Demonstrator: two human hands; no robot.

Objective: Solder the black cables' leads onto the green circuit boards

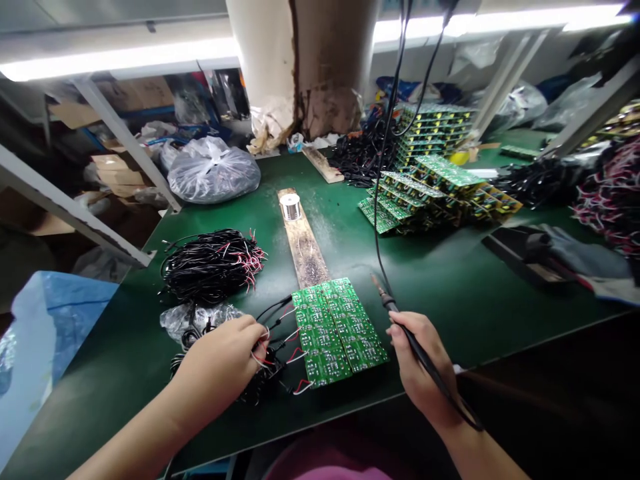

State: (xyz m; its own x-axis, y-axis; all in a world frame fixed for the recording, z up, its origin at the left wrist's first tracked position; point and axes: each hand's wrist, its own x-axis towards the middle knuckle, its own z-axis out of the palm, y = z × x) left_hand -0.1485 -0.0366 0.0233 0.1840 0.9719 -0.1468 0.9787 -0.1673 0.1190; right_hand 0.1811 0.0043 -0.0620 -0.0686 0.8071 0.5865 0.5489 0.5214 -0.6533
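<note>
Workbench: broad, dark green top, pale and dusty in patches near the middle; light-coloured front edge. Pillar: one, thick, rounded, off-white shading to brown, at the far side of the bench; dark line down its front, base stained. Left tube light: long, white, lit, running up to the pillar. Right tube light: lit likewise, on the pillar's other side. Overhead panel: grey, above the left tube light. Rear left post, front left post, rear right post, front right post: pale, slanting in view. Cardboard boxes: brown, stacked beyond the rear left post. Floor: too dark to make out.
</note>
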